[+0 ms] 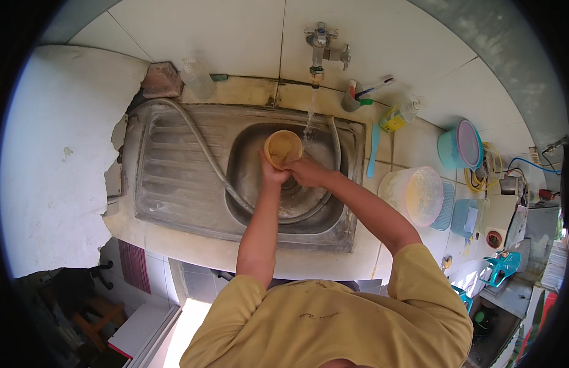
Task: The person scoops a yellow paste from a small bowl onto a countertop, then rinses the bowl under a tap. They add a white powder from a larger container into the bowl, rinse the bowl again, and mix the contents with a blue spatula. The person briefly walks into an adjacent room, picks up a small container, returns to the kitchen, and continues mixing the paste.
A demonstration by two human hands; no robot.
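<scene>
Over the basin of a steel sink (pixel 241 156), I hold a small round tan bowl (pixel 283 146) tilted so that its inside shows. My left hand (pixel 273 170) grips its lower left side. At the lower right rim, the fingers of my right hand (pixel 307 172) are bent and pressed against the bowl; their tips are partly hidden. Water runs from a wall tap (pixel 317 64) and falls just right of the bowl, apart from it. Part of a grey hose (pixel 201 144) loops down into the basin around my hands.
A ribbed drainboard (pixel 180 162) lies left of the basin. Along the wall stand a cup with toothbrushes (pixel 352 98) and a yellow soap bottle (pixel 399 115). To the right are a large pale plastic bowl (pixel 419 196) and a turquoise tub (pixel 451 150). A brick (pixel 161 81) sits at far left.
</scene>
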